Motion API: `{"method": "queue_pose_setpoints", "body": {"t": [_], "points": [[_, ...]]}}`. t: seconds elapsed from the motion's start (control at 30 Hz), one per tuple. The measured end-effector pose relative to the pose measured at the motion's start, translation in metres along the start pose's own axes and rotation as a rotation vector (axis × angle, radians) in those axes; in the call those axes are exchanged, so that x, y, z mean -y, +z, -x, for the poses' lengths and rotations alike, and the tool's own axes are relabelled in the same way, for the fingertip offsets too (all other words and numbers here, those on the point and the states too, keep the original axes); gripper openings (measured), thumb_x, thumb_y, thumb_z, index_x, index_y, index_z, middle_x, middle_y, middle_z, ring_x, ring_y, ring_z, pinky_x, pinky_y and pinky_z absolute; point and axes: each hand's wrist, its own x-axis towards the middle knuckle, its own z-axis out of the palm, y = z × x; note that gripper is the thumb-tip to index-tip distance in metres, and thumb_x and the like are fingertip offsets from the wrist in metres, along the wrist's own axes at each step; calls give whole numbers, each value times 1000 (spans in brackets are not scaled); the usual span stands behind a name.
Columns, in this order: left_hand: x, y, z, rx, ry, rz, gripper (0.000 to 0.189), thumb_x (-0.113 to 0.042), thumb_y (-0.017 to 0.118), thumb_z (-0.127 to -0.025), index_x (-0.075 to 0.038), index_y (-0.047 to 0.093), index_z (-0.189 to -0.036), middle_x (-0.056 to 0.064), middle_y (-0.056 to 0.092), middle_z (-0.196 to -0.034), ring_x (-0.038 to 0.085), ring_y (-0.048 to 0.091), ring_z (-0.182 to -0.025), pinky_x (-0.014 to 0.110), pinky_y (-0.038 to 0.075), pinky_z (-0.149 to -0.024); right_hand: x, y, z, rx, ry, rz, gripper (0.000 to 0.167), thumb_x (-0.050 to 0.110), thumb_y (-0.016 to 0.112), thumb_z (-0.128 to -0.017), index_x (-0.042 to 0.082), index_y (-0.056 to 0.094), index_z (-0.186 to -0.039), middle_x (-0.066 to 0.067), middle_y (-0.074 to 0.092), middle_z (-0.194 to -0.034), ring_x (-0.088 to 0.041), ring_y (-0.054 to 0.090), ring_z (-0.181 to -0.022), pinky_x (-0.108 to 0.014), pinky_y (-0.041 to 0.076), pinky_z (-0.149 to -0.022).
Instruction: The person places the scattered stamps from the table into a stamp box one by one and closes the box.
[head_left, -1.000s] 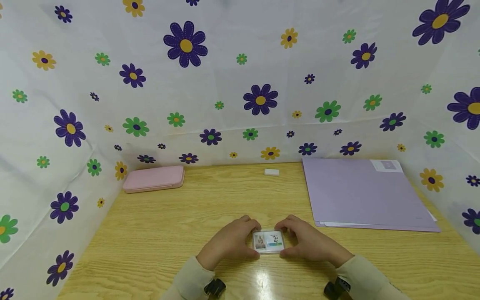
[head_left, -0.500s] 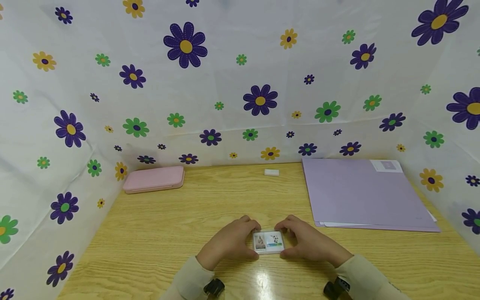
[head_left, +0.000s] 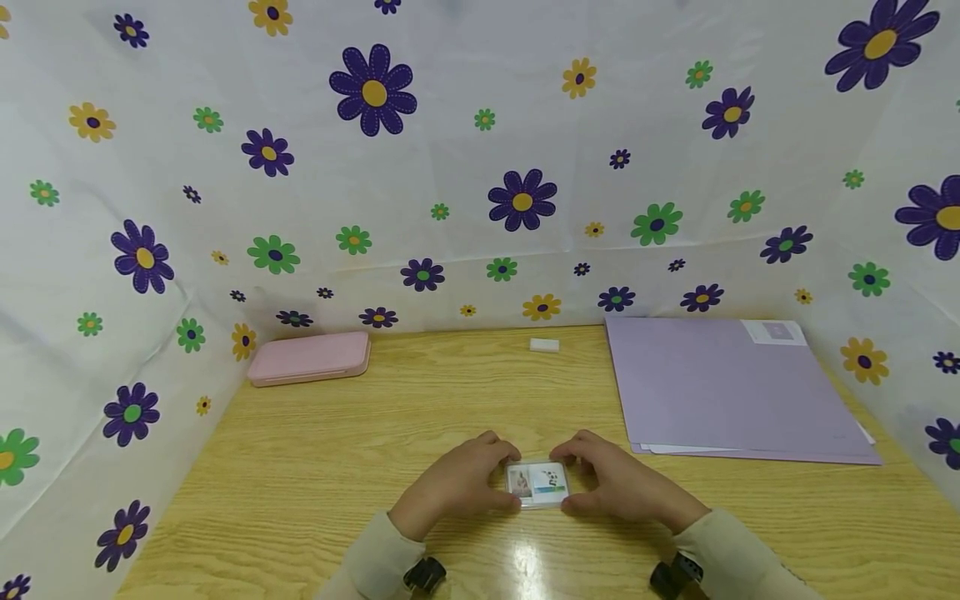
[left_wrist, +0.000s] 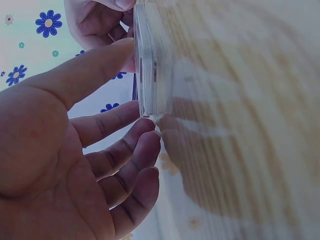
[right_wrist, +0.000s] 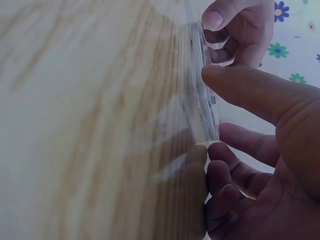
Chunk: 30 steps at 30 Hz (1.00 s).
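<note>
A small clear plastic case (head_left: 537, 484) lies flat on the wooden counter (head_left: 315, 467), thin and transparent, with two little picture cards showing inside it. The left hand (head_left: 455, 484) and right hand (head_left: 624, 486) pinch its opposite edges, thumbs and fingertips curled round it. Beyond the case lie a pink pouch (head_left: 308, 357) and a purple folder (head_left: 731, 387).

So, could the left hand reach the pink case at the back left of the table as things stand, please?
Probably yes: bare table lies between the left hand and the pink case. But that hand now pinches the clear case, as does the right hand.
</note>
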Motion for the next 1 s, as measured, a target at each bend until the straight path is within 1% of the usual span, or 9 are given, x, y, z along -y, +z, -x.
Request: {"method": "queue_pose_setpoints", "body": {"t": [0.13,0.27,0.37,0.53,0.73,1.0], "points": [[0,1,0,-9,4,-8,53,-38,81,-82,-14,64,-126,-5,56,-111,7,49,-88,27,45,-82,-1,0,0,-3,-4,3,50,33,82,-81,16,63,-125,4,53,-113,-20,47,-98,-35,42,-84],[1,2,-1,-11,7,-21,55,-39,83,-80,-14,64,-125,-6,56,-110,6,49,-87,27,45,-82,-1,0,-1,-3,4,6,49,33,83,-81,17,64,-123,4,53,-112,-20,47,-96,-34,42,-81],[1,2,-2,-11,13,-33,57,-38,85,-78,-14,64,-125,-6,56,-110,6,49,-87,26,45,-82,-1,0,-1,-3,8,7,49,33,83,-81,17,64,-123,4,53,-111,-20,47,-96,-34,42,-82],[1,4,-2,-16,22,-38,55,-36,85,-78,-15,64,-124,-7,56,-110,6,49,-86,25,45,-81,-1,0,-3,-6,11,17,48,32,84,-80,17,65,-121,4,53,-110,-19,47,-96,-33,42,-81],[0,5,-2,-14,8,-30,54,-34,86,-78,-16,66,-124,-7,55,-109,5,49,-85,25,45,-79,-1,0,-4,1,12,41,49,33,85,-79,17,65,-121,6,53,-104,-17,49,-93,-31,42,-79],[-6,7,-6,-20,8,-116,52,-34,87,-76,-16,68,-121,-6,55,-107,5,48,-81,22,44,-74,3,-4,-5,11,-17,66,48,32,85,-79,14,65,-118,4,54,-104,-18,48,-88,-29,41,-74]]}}
